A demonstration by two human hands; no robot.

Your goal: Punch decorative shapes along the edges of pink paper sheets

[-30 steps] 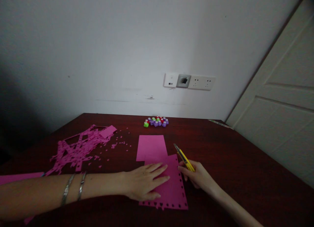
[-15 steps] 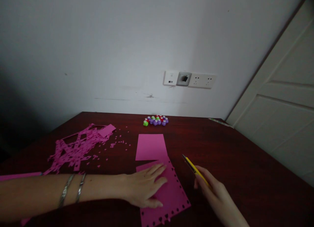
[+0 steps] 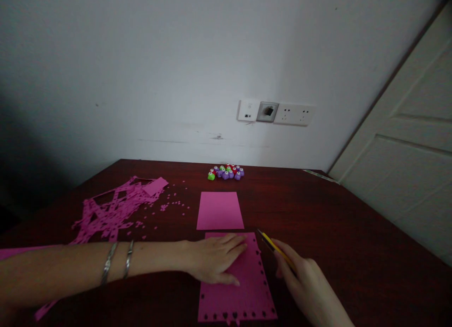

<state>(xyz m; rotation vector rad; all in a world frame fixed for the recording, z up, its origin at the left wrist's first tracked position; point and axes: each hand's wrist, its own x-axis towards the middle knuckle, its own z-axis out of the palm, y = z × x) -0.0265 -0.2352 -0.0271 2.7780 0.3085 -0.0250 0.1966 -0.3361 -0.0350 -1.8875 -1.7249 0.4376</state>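
Note:
Under my left hand (image 3: 221, 259) lies a pink sheet of paper (image 3: 247, 289) with small dark punched holes along its right and bottom edges. The hand presses flat on it, fingers stretched. My right hand (image 3: 296, 275) is closed around a yellow utility knife (image 3: 277, 251), whose blade points up and left near the sheet's upper right corner. Whether the tip touches the paper I cannot tell. Just beyond this sheet, a plain pink paper (image 3: 219, 211) lies flat on the table.
A tangle of pink paper strips (image 3: 116, 209) with tiny cut-out bits lies at the left. Several small punches (image 3: 226, 172) in green, purple and red stand at the back of the dark red table (image 3: 300, 204). A thin ruler-like strip (image 3: 320, 176) rests at the far right.
The punched sheet has slid toward me, turning askew and then straight again, and now lies apart from the plain paper. The knife moved right, then back beside the sheet's corner.

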